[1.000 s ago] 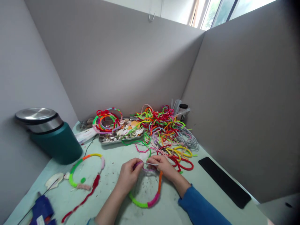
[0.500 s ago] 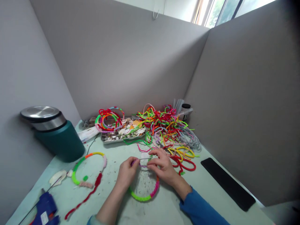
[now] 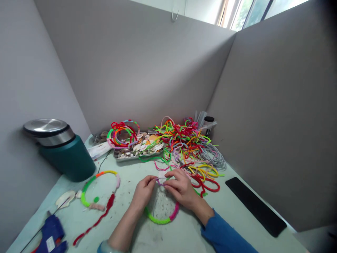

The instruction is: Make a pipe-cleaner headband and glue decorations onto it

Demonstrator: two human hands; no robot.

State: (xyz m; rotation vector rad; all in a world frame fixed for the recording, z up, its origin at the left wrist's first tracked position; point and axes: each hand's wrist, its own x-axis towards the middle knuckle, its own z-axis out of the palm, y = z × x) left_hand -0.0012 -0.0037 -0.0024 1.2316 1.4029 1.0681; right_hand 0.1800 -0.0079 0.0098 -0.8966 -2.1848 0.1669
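Both hands work at the far side of a ring (image 3: 159,221) wrapped in lime green and magenta pipe cleaner. My left hand (image 3: 144,191) is closed, thumb and forefinger pinching the ring where its wrapping is purple. My right hand (image 3: 182,188) is closed too, its fingertips on a purple pipe cleaner (image 3: 160,182) between the hands. A thin strand spans the gap between the fingertips. The ring's left and right sides are partly hidden by my hands. To the left lies another wrapped ring (image 3: 83,198), with a loose red pipe cleaner tail (image 3: 92,228).
A blue glue gun (image 3: 52,233) and a shell (image 3: 65,199) lie at left, near a teal bottle (image 3: 68,158). Behind are a metal tray (image 3: 126,159) of shells, finished rings (image 3: 122,137) and a heap of pipe cleaners (image 3: 184,137). A black strip (image 3: 255,207) lies right.
My right hand has shifted slightly left, its fingers nearer my left fingertips and covering more of the ring's right side. The purple part between the hands has bent. My left hand has barely moved.
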